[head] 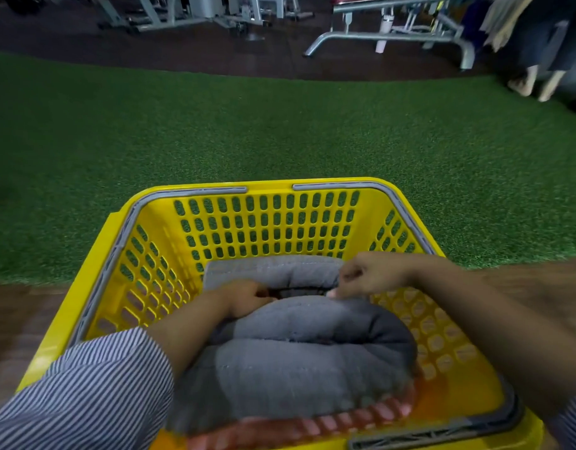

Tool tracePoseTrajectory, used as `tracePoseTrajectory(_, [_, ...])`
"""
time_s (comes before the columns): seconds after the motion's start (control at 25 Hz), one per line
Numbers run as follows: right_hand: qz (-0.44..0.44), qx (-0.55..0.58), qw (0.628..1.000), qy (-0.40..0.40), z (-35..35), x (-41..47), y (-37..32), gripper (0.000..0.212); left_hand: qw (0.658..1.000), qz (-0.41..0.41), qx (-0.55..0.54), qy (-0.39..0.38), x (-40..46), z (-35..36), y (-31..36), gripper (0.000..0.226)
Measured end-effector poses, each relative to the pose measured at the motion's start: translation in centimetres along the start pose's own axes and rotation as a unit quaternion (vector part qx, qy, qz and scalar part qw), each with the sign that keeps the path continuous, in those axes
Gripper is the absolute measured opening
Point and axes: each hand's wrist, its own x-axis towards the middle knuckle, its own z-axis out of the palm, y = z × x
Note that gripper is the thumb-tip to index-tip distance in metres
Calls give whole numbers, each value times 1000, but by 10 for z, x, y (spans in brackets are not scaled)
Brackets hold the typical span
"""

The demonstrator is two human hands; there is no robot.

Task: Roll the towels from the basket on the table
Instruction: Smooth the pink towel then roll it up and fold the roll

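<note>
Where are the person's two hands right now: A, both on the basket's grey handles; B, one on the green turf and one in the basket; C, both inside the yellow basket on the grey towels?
C: the left hand and right hand both grip the grey towels inside the yellow basket.

Both forearms are reaching forward and downward, converging toward the middle of the view. The left arm, in a rolled-up blue-and-white striped sleeve point(85, 384), is coming in from the lower left, bare from the elbow down, and the left hand point(247, 298) is curling its fingers inward, knuckles up. The right arm is entering from the right edge, its forearm bare, and the right hand point(366, 276) is bending at the wrist with fingers curled down in a pinching grip.
</note>
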Motion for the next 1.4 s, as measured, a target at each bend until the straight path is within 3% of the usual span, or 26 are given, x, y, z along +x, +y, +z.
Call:
tracePoseTrajectory(0.08, [-32,-55,997,35,6,28,12,17,998,-26,23,-48,-1,5,-3,48])
tracePoseTrajectory(0.12, [-43,-92,995,20,13,41,17,23,998,-30,39,-47,-2,6,-4,50])
tracePoseTrajectory(0.28, [-6,-280,957,-72,42,83,37,34,992,11,122,23,-6,4,3,43])
tracePoseTrajectory(0.4, [3,-347,937,-40,54,88,43,43,988,9,148,39,-4,5,9,34])
tracePoseTrajectory(0.48, [-16,-318,948,6,55,86,40,38,991,6,126,44,-6,7,8,35])
tracePoseTrajectory(0.6, [-25,-235,970,65,49,82,32,13,995,-18,72,70,-12,5,4,58])
tracePoseTrajectory(0.8, [-38,-47,967,246,34,86,37,18,995,-51,55,72,-4,12,-5,77])
tracePoseTrajectory(0.96, [-28,40,970,239,37,87,39,19,991,-75,106,22,4,18,-14,64])
tracePoseTrajectory(1.08, [-51,91,955,277,34,88,31,22,993,-83,73,30,11,20,-13,66])
tracePoseTrajectory(1.2, [-69,120,947,291,32,86,27,22,994,-98,39,-11,18,24,-4,65])
tracePoseTrajectory(1.32, [-51,79,966,240,30,83,35,24,994,-78,-47,54,8,24,-10,27])
tracePoseTrajectory(1.4, [-23,75,969,234,29,82,39,28,992,-67,-68,81,7,19,-16,20])
